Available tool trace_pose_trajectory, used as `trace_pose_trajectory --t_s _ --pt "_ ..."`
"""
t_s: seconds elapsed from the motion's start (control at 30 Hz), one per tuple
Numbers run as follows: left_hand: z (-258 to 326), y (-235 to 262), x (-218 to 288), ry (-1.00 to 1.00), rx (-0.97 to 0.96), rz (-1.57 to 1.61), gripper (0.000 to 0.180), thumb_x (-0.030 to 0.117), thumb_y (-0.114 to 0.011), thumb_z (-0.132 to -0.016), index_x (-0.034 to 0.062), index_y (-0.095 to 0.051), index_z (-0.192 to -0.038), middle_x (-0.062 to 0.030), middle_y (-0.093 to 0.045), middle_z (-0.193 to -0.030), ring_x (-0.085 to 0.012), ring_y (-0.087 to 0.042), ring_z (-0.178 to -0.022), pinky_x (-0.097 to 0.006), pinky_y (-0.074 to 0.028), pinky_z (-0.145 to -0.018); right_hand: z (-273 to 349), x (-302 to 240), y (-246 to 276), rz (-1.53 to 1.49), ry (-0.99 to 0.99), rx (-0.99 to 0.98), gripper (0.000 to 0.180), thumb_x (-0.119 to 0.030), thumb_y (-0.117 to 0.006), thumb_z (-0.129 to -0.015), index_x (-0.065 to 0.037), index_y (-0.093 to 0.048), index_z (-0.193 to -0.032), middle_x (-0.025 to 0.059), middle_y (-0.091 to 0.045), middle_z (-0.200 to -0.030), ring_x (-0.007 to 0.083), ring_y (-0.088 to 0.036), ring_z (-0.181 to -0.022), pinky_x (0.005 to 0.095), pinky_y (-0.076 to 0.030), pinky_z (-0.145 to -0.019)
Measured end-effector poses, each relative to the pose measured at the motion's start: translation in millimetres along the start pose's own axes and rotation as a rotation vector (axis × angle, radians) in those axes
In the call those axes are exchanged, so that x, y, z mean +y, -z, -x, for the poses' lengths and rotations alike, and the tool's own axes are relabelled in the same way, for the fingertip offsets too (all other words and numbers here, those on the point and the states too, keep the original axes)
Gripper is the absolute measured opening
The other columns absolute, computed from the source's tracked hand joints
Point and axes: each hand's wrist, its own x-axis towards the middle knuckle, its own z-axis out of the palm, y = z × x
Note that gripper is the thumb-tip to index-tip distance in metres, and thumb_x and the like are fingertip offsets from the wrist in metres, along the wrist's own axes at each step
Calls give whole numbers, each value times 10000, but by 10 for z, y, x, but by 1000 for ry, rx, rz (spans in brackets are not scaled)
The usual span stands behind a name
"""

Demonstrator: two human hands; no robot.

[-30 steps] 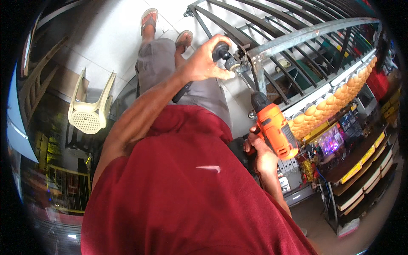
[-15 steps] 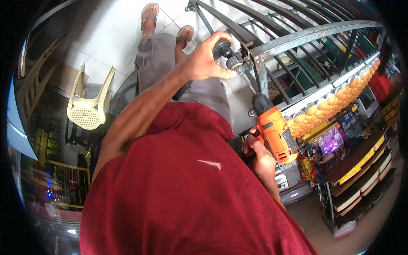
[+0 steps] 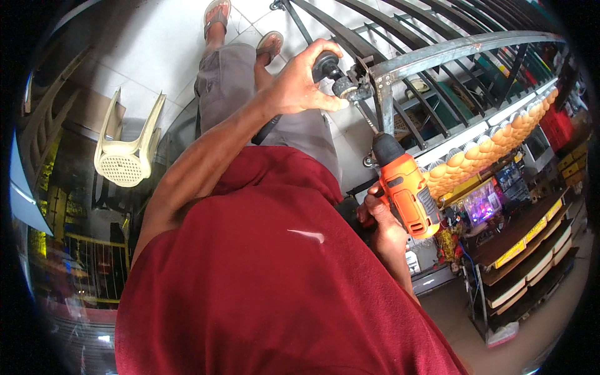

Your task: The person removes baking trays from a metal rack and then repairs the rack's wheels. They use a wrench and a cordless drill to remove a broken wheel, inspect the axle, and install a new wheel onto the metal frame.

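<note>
My right hand (image 3: 386, 226) is wrapped round the grip of an orange and black cordless drill (image 3: 405, 187). The drill's long thin bit (image 3: 367, 115) points up and left, toward metal fittings at the corner of a metal rack (image 3: 389, 94). Whether its tip is seated in a fastener is too small to tell. At that corner my left hand (image 3: 302, 84) grips what looks like a black caster wheel (image 3: 326, 65), fingers curled over it. My left thumb stretches along beside its round metal part (image 3: 345, 87).
Dark bars (image 3: 437, 47) of the rack run off to the upper right. Trays of brown eggs (image 3: 494, 150) line its near side. A cream plastic chair (image 3: 125, 165) stands at left on pale tiles. Wooden shelving (image 3: 525, 250) is at lower right. My sandalled feet (image 3: 270, 45) are at the top.
The drill and my right hand have shifted very slightly up. My left hand keeps its grip at the rack's corner. The view has tilted a little.
</note>
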Motion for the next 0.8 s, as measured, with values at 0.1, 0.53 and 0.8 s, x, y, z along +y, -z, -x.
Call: trace_pose_trajectory --t_s 0.1,0.53,0.8 --pt "3 -11 23 34 -12 -5 731 81 -898 -640 92 -493 -1249 26 -515 -1054 -71 -493 -978 -234 -423 -886 -12 40 68 1 -1 -22 208 -79 -667 -869 -39 -555 -1039 30 -536 -772 142 -540 -619 306 -466 -595" --pt "-24 15 -42 35 -13 -16 740 71 -887 -639 79 -484 -1260 0 -527 -1126 -88 -506 -1066 -258 -412 -962 -168 24 315 678 285 -59 180 -142 -684 -903 -70 -618 -1054 25 -622 -824 159 -603 -720 319 -479 -638" --pt "13 22 -14 114 -2 -31 722 69 -887 -642 95 -488 -1243 24 -527 -1089 -65 -505 -1019 -231 -431 -898 -350 -488 354 981 664 -216 198 -59 -709 -775 -58 -675 -970 96 -666 -877 300 -663 -797 393 -525 -733"
